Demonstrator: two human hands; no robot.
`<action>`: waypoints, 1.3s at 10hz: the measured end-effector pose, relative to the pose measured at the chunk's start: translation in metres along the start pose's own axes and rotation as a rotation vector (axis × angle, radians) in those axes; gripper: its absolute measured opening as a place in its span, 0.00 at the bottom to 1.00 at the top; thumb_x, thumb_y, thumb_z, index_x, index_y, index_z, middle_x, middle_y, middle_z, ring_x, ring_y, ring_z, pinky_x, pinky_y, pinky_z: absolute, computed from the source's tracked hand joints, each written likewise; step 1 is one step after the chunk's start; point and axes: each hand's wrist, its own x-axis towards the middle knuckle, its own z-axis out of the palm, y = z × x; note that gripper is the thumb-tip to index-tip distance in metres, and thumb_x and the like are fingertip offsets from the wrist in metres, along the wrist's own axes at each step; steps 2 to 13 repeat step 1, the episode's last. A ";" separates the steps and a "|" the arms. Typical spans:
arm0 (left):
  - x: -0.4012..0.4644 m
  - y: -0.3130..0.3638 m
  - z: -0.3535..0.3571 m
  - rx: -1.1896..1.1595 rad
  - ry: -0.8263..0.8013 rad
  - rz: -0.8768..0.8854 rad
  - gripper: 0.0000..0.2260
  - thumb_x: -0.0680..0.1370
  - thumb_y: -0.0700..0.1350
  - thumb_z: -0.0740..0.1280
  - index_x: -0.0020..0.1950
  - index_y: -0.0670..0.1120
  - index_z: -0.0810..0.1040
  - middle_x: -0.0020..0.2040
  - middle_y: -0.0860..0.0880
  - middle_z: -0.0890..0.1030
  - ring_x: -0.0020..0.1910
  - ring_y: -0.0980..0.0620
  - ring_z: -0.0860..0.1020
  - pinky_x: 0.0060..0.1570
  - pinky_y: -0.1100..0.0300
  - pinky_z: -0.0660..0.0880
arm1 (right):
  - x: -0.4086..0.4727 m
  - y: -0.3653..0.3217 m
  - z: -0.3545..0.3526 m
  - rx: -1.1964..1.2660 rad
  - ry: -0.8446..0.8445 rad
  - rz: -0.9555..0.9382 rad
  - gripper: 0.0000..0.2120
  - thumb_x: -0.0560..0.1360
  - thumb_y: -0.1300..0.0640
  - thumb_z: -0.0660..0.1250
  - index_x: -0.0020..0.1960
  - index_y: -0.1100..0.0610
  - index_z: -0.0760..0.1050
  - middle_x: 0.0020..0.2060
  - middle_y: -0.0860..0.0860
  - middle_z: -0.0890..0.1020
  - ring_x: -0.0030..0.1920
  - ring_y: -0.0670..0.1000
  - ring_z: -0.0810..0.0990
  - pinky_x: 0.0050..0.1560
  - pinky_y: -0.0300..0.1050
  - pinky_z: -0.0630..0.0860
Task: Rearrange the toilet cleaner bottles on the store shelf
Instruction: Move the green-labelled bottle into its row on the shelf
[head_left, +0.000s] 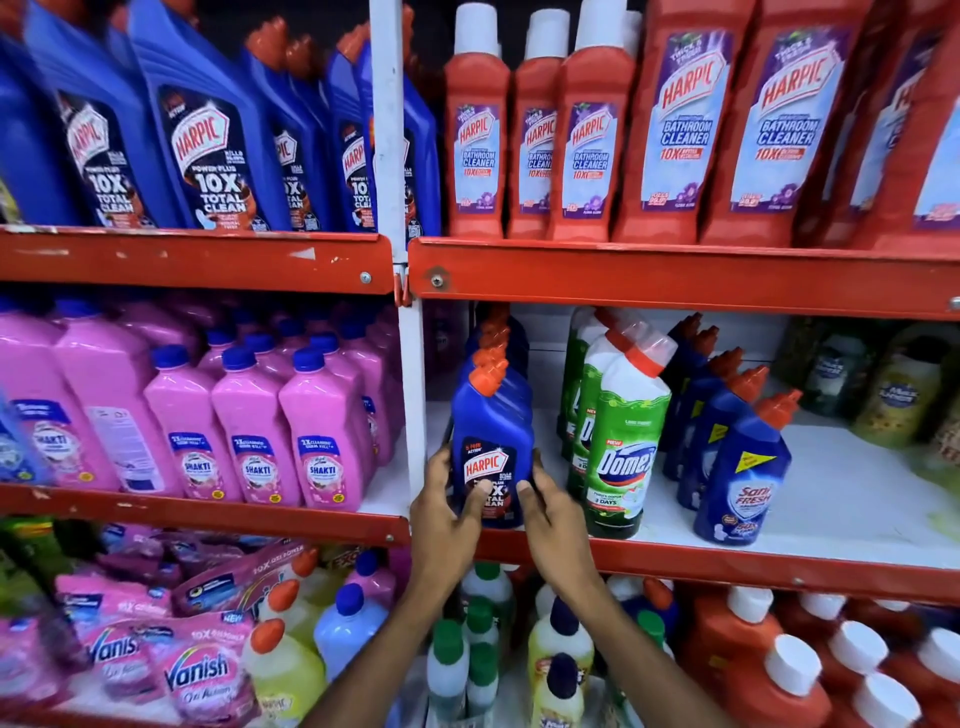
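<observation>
Hands: our left hand (451, 512) and right hand (546, 512) are clamped on either side of a blue Harpic bottle (492, 441), thumbs pressed across its label.
Held bottle: it stands upright at the front left corner of the middle shelf (857, 509), just beside the white upright post (413, 395) at its 9 o'clock; we cannot tell whether its base rests on the board or hovers over it.
Row behind: more blue Harpic bottles with orange caps (493, 338) line up toward 12 o'clock behind the one we hold.
Neighbours: green Domex bottles (621, 447) stand in a file at 3 o'clock, close to our right hand; beyond them, blue Sani Fresh bottles (737, 473) form another file.
Contents: every bottle is opaque and capped, so we cannot see any liquid.
Open room: bare white board lies at 3 o'clock of the Sani Fresh file, and a narrow gap separates each file.
Edges: the red shelf lip (727, 564) runs under our wrists; the upper red rail (675, 273) caps the bay at 12 o'clock.
Above: large blue Harpic jugs (208, 135) at 11 o'clock, red Harpic bathroom cleaner bottles (685, 124) at 1 o'clock.
Left bay: pink Shakti bottles (254, 431) at 9 o'clock.
</observation>
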 end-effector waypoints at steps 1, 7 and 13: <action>-0.004 0.009 -0.002 0.007 0.021 0.063 0.25 0.79 0.42 0.73 0.74 0.47 0.71 0.61 0.48 0.85 0.59 0.53 0.84 0.59 0.43 0.83 | -0.004 -0.009 -0.002 0.035 0.014 0.005 0.22 0.82 0.54 0.60 0.76 0.52 0.65 0.54 0.46 0.84 0.45 0.34 0.82 0.48 0.28 0.76; -0.004 0.009 -0.002 0.007 0.021 0.063 0.25 0.79 0.42 0.73 0.74 0.47 0.71 0.61 0.48 0.85 0.59 0.53 0.84 0.59 0.43 0.83 | -0.004 -0.009 -0.002 0.035 0.014 0.005 0.22 0.82 0.54 0.60 0.76 0.52 0.65 0.54 0.46 0.84 0.45 0.34 0.82 0.48 0.28 0.76; -0.004 0.009 -0.002 0.007 0.021 0.063 0.25 0.79 0.42 0.73 0.74 0.47 0.71 0.61 0.48 0.85 0.59 0.53 0.84 0.59 0.43 0.83 | -0.004 -0.009 -0.002 0.035 0.014 0.005 0.22 0.82 0.54 0.60 0.76 0.52 0.65 0.54 0.46 0.84 0.45 0.34 0.82 0.48 0.28 0.76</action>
